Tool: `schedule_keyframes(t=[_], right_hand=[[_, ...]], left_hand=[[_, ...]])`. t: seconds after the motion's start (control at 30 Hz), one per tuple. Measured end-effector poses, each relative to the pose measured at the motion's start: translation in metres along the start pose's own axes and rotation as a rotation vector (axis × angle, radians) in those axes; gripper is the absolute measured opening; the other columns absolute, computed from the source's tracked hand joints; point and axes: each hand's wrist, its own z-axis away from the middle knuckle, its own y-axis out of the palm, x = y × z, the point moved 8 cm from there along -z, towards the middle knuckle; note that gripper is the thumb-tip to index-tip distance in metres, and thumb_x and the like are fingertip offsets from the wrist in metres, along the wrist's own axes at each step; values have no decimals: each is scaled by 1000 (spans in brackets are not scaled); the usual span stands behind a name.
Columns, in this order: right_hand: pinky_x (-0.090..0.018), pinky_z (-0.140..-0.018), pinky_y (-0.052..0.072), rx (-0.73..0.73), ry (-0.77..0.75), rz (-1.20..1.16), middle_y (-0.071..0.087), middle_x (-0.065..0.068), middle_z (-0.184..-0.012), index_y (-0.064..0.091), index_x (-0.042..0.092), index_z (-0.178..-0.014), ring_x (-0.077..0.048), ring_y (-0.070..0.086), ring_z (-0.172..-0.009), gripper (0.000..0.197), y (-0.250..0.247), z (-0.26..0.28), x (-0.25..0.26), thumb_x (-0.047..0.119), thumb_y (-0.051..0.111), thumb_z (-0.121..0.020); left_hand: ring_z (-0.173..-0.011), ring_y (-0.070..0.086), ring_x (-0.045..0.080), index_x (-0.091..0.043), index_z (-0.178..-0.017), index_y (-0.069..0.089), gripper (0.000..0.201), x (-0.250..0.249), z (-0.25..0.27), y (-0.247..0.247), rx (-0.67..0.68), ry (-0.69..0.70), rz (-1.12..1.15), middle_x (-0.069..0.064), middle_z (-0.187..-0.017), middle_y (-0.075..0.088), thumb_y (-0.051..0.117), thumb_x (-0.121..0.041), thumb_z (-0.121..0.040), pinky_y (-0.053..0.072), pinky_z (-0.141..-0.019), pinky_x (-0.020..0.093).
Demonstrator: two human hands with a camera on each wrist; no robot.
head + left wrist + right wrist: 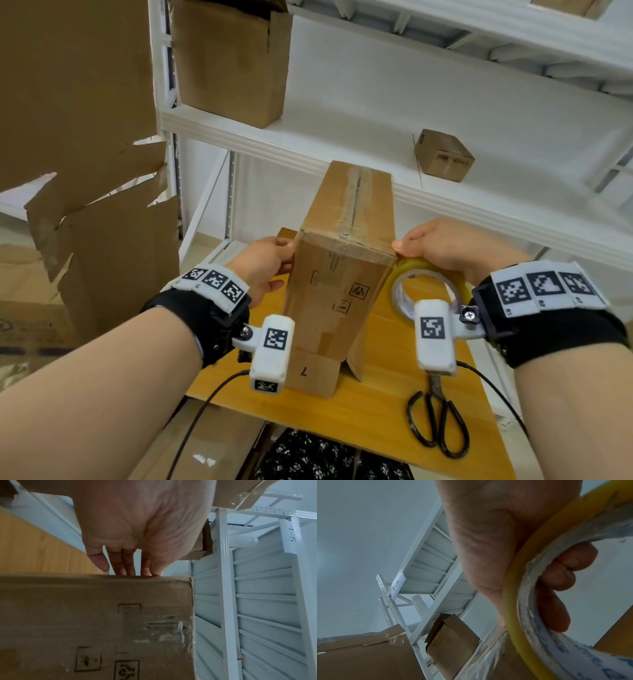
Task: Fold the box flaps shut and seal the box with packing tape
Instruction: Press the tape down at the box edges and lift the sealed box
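Now my left hand (263,263) presses straight fingers (126,566) against the left side of the tall cardboard box (337,274), which stands upright on the wooden table (376,404). Right of it, my right hand (445,248) grips the tape roll (428,277), thumb touching the box's top corner. Scissors (436,421) lie near-right.

Left hand (265,262) fingers straight; right hand (442,248) fingers curled.
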Motion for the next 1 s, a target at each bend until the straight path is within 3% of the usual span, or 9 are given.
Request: schedule_keyframes(t=[0.13, 0.3, 0.5, 0.67, 1.0], right_hand=[[-38, -94, 49, -8, -7, -8, 69, 3, -104, 76, 24, -99, -16, 62, -93, 25, 0, 1, 1, 46, 65, -96], [-45, -102, 51, -11, -3, 34, 70, 0, -109, 76, 23, -106, -22, 63, -105, 32, 0, 2, 2, 49, 62, -96], [-41, -94, 52, -19, 6, -9, 71, -1, -108, 77, 21, -106, -21, 64, -99, 32, 2, 1, 0, 48, 65, -95], [-44, -97, 53, -18, 8, -18, 73, -2, -105, 77, 20, -103, -22, 66, -99, 31, 2, 1, -1, 47, 65, -95], [-45, -100, 52, -27, -9, 14, 72, 0, -104, 77, 22, -104, -21, 65, -99, 32, 0, 1, 1, 49, 62, -96]], left_hand=[[-94, 61, 18, -18, -107, 63, 15, -24, -1, -25, -145, 194, 54, 2, -100, 65, 50, -13, -100, 46, -74, 31], [-79, 60, 12, -16, -99, 70, 17, -59, 13, -24, -75, 376, 29, 0, -88, 64, 57, -5, -96, 48, -71, 25], [-77, 60, 10, -11, -106, 69, 26, -61, 20, -15, 49, 446, -132, 0, -85, 63, 61, 7, -90, 53, -72, 24], [-76, 61, 7, -11, -109, 68, 30, -59, 21, -13, 85, 470, -181, -3, -83, 62, 64, 9, -87, 55, -71, 21], [-76, 56, 14, -10, -108, 64, 34, -61, 18, -4, 33, 547, -225, 0, -83, 56, 73, 6, -80, 55, -79, 28]])
